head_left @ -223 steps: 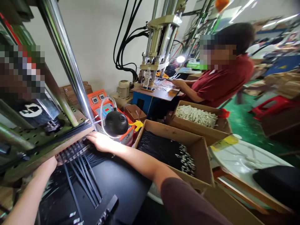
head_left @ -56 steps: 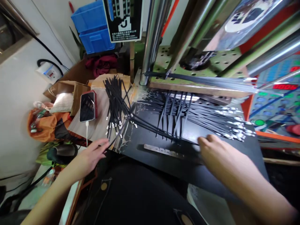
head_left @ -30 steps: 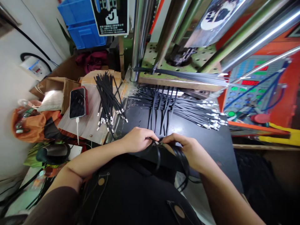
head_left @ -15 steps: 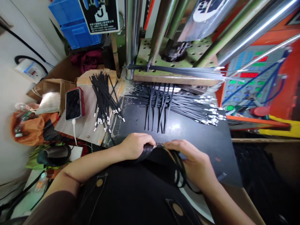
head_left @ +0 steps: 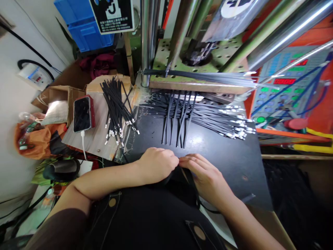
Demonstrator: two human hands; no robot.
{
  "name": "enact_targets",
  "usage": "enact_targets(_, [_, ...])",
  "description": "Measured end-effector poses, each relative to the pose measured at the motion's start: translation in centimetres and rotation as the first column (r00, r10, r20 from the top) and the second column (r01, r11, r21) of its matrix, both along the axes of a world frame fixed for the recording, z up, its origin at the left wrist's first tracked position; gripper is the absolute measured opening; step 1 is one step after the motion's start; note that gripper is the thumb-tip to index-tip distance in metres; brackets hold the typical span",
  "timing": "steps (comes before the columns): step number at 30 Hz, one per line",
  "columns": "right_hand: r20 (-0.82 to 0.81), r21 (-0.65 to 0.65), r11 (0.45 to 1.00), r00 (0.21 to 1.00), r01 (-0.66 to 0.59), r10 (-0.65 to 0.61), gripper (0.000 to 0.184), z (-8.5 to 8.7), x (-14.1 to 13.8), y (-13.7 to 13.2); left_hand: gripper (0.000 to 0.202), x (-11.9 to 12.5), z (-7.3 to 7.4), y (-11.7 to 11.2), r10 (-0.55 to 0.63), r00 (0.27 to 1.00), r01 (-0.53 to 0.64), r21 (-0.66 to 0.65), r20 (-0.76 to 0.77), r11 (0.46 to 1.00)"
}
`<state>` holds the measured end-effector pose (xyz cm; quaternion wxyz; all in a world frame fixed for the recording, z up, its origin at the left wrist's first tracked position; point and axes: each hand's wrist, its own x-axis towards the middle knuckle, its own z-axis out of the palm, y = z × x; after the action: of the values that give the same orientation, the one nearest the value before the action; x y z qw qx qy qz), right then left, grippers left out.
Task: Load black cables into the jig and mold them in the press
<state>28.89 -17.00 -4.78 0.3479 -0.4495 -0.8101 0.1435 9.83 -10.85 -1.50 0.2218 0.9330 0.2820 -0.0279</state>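
My left hand (head_left: 158,166) and my right hand (head_left: 201,175) meet above my dark apron (head_left: 145,222), fingers closed on a few black coated straps (head_left: 191,182). Those straps loop down past my right hand, and my left hand hides part of them. Farther off, on the black work surface (head_left: 229,166), lies a fan of similar straps with metal ends (head_left: 182,118). A bundle of short black straps with metal tips (head_left: 117,107) rests on a cardboard sheet to the left, apart from both hands.
A phone on a charging cable (head_left: 82,114) lies left of the bundle. Behind the surface stand the steel columns (head_left: 147,41) and perforated green plate (head_left: 166,59) of a press, with a control panel (head_left: 275,93) to the right. Blue crates (head_left: 83,24) sit at the back.
My hands have moved from apart to together around the black straps, which have shifted lower toward my apron. The head view has barely moved over the last second.
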Motion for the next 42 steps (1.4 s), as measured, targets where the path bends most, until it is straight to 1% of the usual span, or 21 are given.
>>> enact_targets(3, [-0.051,-0.067,0.997,0.998,0.025,-0.028,0.020,0.0,0.5,0.2,0.023,-1.1,-0.5,0.5,0.070,0.989,-0.055,-0.114,0.132,0.992])
enact_targets(5, [-0.132,-0.161,0.987,0.991,0.011,-0.032,0.013,0.0,0.6,0.4,0.023,-2.0,-1.3,0.8,0.142,0.958,-0.100,-0.177,0.247,0.979])
enact_targets(7, [-0.191,-0.217,0.976,0.981,-0.010,-0.032,0.011,0.0,0.6,0.6,0.021,-2.6,-2.1,1.1,0.199,0.924,-0.136,-0.207,0.326,0.969])
enact_targets(9, [-0.188,-0.210,0.978,0.982,-0.008,-0.033,0.012,0.1,0.5,0.8,0.019,-2.9,-2.7,1.3,0.238,0.895,-0.160,-0.228,0.377,0.961])
enact_targets(13, [-0.089,-0.121,0.992,0.996,-0.023,0.012,0.019,0.4,0.1,0.9,0.017,-3.0,-3.6,0.9,0.271,0.858,-0.176,-0.246,0.436,0.953])
enact_targets(16, [-0.058,-0.117,0.993,0.998,-0.033,0.027,0.023,0.6,0.2,0.9,0.020,-3.0,-3.9,0.6,0.253,0.861,-0.170,-0.219,0.442,0.961])
enact_targets(19, [-0.072,-0.188,0.982,0.997,-0.023,0.009,0.019,0.5,0.6,1.3,0.021,-2.8,-3.8,0.9,0.261,0.879,-0.183,-0.223,0.399,0.957])
enact_targets(22, [-0.067,-0.266,0.964,0.998,-0.024,0.006,0.015,0.4,1.1,2.0,0.022,-2.5,-3.0,1.7,0.267,0.911,-0.197,-0.235,0.315,0.952])
enact_targets(25, [-0.032,-0.306,0.951,0.999,-0.036,0.028,0.015,0.3,1.2,2.6,0.026,-2.0,-1.9,1.9,0.211,0.954,-0.173,-0.181,0.213,0.968])
enact_targets(28, [0.003,-0.265,0.963,0.999,-0.045,0.047,0.016,0.3,0.9,2.5,0.025,-1.7,-1.4,1.2,0.115,0.984,-0.107,-0.065,0.137,0.992])
enact_targets(30, [0.008,-0.206,0.977,0.998,-0.058,0.061,0.020,0.4,0.5,1.9,0.023,-1.8,-1.6,0.5,0.053,0.991,-0.055,0.016,0.121,0.998])
enact_targets(32, [-0.003,-0.151,0.986,0.997,-0.070,0.071,0.025,0.4,0.4,1.0,0.023,-2.1,-2.3,-0.1,0.010,0.988,-0.024,0.093,0.152,0.995])
enact_targets(33, [-0.010,-0.127,0.990,0.999,-0.053,0.052,0.025,0.4,0.5,0.5,0.023,-2.3,-2.7,-0.3,-0.009,0.983,-0.015,0.128,0.184,0.992])
enact_targets(35, [-0.040,-0.097,0.994,0.998,0.046,-0.050,0.020,0.3,0.8,-0.4,0.026,-2.9,-3.3,-0.5,-0.033,0.968,-0.013,0.182,0.249,0.983])
enact_targets(37, [-0.092,-0.098,0.981,0.980,0.167,-0.176,0.016,0.1,1.2,-1.0,0.027,-3.6,-3.5,-0.4,-0.014,0.958,-0.038,0.174,0.287,0.984])
enact_targets(38, [-0.124,-0.104,0.974,0.969,0.203,-0.215,0.015,-0.1,1.3,-1.2,0.028,-3.9,-3.5,-0.3,0.029,0.954,-0.078,0.153,0.298,0.985])
enact_targets(40, [-0.167,-0.127,0.971,0.961,0.202,-0.222,0.014,-0.4,1.3,-1.4,0.032,-4.7,-3.4,0.1,0.120,0.941,-0.160,0.104,0.317,0.982])
enact_targets(42, [-0.166,-0.128,0.975,0.966,0.181,-0.201,0.012,-0.7,1.2,-1.4,0.034,-5.3,-3.4,0.5,0.166,0.913,-0.198,0.051,0.372,0.979])
